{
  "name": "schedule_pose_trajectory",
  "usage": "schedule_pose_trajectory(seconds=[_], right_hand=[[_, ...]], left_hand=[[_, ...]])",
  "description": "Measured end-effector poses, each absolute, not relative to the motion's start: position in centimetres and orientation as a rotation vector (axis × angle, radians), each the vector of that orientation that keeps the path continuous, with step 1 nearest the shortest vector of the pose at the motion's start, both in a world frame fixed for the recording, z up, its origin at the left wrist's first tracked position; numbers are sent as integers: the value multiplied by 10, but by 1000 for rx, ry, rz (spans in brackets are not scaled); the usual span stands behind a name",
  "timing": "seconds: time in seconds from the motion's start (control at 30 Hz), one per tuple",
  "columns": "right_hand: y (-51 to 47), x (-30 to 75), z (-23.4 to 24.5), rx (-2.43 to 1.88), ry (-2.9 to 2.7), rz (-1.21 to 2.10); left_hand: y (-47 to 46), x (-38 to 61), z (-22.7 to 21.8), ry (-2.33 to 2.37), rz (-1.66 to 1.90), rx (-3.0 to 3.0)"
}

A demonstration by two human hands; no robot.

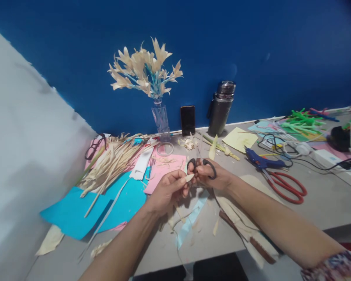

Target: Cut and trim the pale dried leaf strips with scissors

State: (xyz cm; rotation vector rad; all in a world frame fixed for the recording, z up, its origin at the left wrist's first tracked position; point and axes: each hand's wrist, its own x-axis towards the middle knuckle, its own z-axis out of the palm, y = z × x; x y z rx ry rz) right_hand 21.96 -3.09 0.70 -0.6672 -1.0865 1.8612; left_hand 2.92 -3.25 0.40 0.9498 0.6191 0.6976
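head view: both hands at mid table (pixel 318 201), close together. left hand (pixel 169 191) pinches a cream petal piece (pixel 189 177) between thumb and fingers, tip pointing right. right hand (pixel 219 176) is closed around the handles of the black-handled scissors (pixel 213 168), blades toward the far side. petal piece sits just near of the handles (can't tell if right fingertips touch it).

left of the hands: pink sheet (pixel 162 175), then blue sheet (pixel 125 207) with a bundle of dry strips (pixel 114 162) lying partly over it. tape roll (pixel 165 148) on the far edge of the pink.

far side, by the blue wall (pixel 266 43): clear bottle (pixel 160 119) holding cream flowers (pixel 140 64), phone (pixel 188 121) upright, dark flask (pixel 221 111) to its right.

right: yellow sheet (pixel 240 139) farther back, blue glue gun (pixel 261 158), red-handled scissors (pixel 289 187) nearer. green stems (pixel 302 121) far right.
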Motion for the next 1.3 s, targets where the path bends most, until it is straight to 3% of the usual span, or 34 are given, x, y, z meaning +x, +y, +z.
schedule_pose_trajectory(seconds=[0.63,0.87,1.3], right_hand=[[-34,210,-1,-861,-1130,1694],[-29,218,3,-522,-991,1928],[-32,212,4,-945,-1125,1540]], left_hand=[[-30,29,-2,677,677,1012],[-32,26,2,482,651,953],[-30,30,-3,809,712,894]])
